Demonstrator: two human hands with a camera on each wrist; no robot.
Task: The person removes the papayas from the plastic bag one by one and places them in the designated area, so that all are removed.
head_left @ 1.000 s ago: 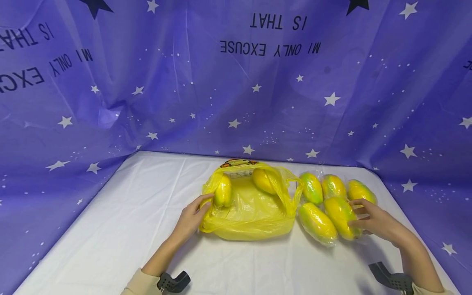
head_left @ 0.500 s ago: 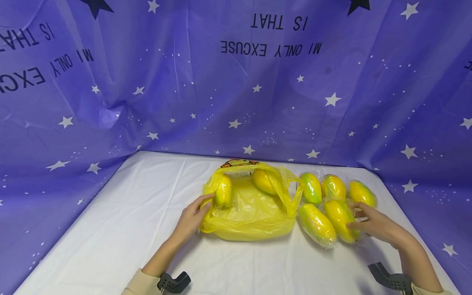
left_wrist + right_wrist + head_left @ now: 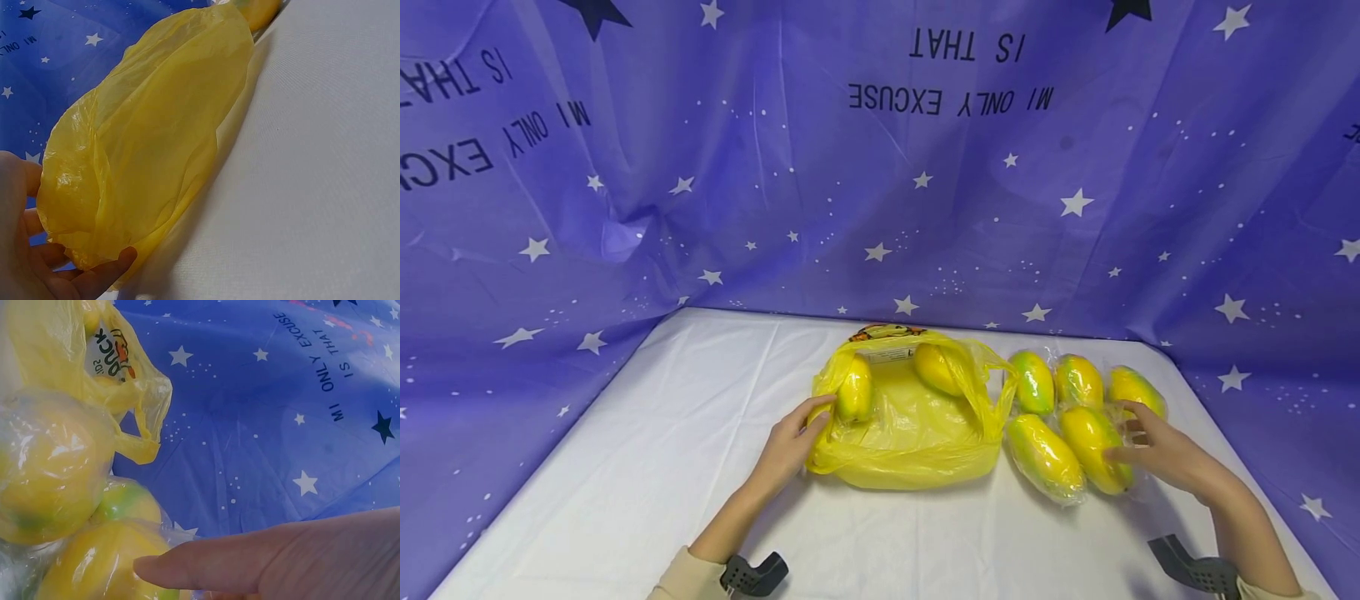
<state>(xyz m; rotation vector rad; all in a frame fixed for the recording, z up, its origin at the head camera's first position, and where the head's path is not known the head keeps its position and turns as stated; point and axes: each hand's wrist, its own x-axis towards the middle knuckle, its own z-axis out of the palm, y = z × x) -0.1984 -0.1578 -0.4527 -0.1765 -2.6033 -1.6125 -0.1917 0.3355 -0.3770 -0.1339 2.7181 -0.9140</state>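
Observation:
A yellow plastic bag (image 3: pixel 910 454) lies with its mouth spread open on the white table; one mango (image 3: pixel 855 390) and another mango (image 3: pixel 936 368) are inside. My left hand (image 3: pixel 792 442) holds the bag's left edge; in the left wrist view, the thumb (image 3: pixel 119 262) lies on the bag and fingers go along its edge. To the right, my right hand (image 3: pixel 1165 454) touches a clear-wrapped mango (image 3: pixel 1092 446), fingers spread and thumb on its surface. The thumb (image 3: pixel 187 565) rests on a wrapped mango (image 3: pixel 94 565) in the right wrist view.
Other wrapped yellow-green mangoes surround it: one at front left (image 3: pixel 1043 454), one at back left (image 3: pixel 1032 382), one at back middle (image 3: pixel 1078 380) and one at back right (image 3: pixel 1135 390). A purple starred sheet (image 3: pixel 880 192) closes off the table's (image 3: pixel 715 400) back and sides.
The mango beside my right hand has shifted slightly toward the front. My right fingers moved in on it, then spread a little. The left hand and bag stay in place.

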